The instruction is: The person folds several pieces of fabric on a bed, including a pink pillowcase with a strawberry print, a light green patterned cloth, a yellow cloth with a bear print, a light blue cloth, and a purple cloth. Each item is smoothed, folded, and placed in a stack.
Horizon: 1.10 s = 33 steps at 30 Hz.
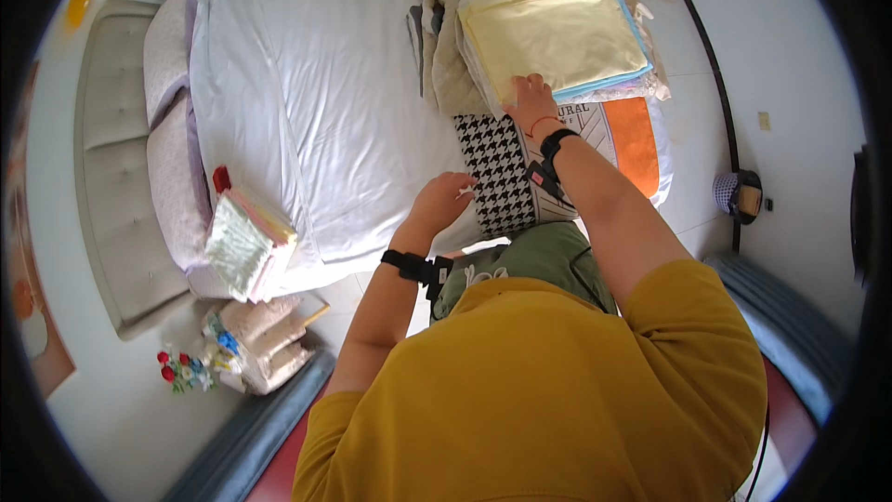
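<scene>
A stack of folded cloths lies on the bed's foot end, with a pale yellow folded cloth on top. Light blue cloth shows under its right edge. My right hand touches the near left corner of the stack; whether the fingers pinch the fabric cannot be made out. Over the white sheet, beside a black-and-white houndstooth band, hovers my left hand. Its fingers are half bent and apart, with nothing in them. A bulky beige folded textile presses against the stack's left side.
Pillows lean by the padded headboard. A smaller pile of folded cloths sits at the near left bed corner. Below it stands a bedside stand with artificial flowers. A small bin is by the right wall.
</scene>
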Tool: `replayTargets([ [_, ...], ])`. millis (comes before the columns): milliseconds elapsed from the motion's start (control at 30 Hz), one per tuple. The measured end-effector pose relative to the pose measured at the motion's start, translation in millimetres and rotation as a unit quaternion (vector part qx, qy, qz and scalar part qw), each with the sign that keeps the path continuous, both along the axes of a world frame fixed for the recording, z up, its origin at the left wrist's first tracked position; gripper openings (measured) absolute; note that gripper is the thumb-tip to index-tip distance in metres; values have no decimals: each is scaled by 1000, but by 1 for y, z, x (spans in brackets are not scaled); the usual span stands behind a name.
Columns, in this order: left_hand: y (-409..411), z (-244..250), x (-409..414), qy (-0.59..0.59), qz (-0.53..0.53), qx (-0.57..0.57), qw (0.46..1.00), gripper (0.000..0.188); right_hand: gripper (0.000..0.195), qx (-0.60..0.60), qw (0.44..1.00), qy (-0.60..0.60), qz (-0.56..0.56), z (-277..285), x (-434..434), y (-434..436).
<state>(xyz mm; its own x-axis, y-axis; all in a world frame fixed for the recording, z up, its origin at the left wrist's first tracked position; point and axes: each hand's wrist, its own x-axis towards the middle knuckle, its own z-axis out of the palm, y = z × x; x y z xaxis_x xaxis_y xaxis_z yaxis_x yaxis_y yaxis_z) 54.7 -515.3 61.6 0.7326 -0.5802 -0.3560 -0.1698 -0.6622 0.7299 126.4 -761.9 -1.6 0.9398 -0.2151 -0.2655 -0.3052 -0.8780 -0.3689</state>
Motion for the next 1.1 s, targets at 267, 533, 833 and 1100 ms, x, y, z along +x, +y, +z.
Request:
replayTargets([
  [267,-38,8,-15,97,180,-69,976,30,22,145,988,-53,2,-13,29,-36],
  [533,-34,-16,12,309,444,-311,781,40,19,466,791,183,351,64,-55,36],
  [833,14,81,-18,263,410,-383,785,58,86,462,852,215,-121,-52,-66,-29],
  [1100,156,129,-10,285,305,-334,845,74,52,783,556,255,-109,-28,-64,103],
])
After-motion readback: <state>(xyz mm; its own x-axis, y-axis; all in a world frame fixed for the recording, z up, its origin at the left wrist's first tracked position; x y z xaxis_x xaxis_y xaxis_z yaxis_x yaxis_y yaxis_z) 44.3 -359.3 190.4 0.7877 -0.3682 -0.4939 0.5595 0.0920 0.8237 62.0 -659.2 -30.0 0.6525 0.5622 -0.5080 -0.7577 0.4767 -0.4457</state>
